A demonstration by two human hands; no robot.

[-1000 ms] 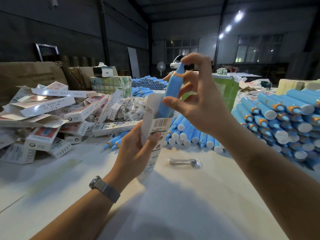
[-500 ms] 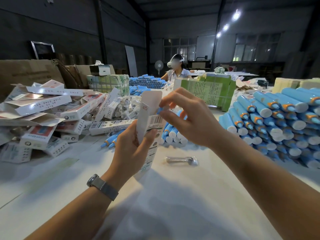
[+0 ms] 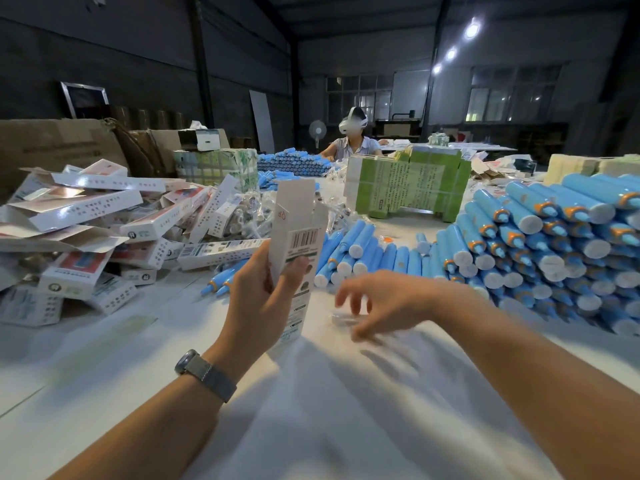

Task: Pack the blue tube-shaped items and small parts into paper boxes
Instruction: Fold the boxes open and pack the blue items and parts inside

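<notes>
Fingers of the left hand curl round a tall white paper box, thumb on its barcoded front, gripping it upright with the top flap standing open above the fist; the box's lower end sits just above the white counter. A grey-strapped watch circles that wrist, and the forearm rises from the lower left. From the lower right the other forearm stretches in, and the right hand hovers palm down, low over the counter beside the box, fingers spread and loosely bent, holding nothing; it is blurred, as is a small clear-wrapped part lying beneath its fingertips. Whether they touch the part I cannot tell. Blue tubes lie in a row just behind both hands, and a large stack of blue tubes fills the right side. Heaped white boxes crowd the left, and a green carton stands farther back.
</notes>
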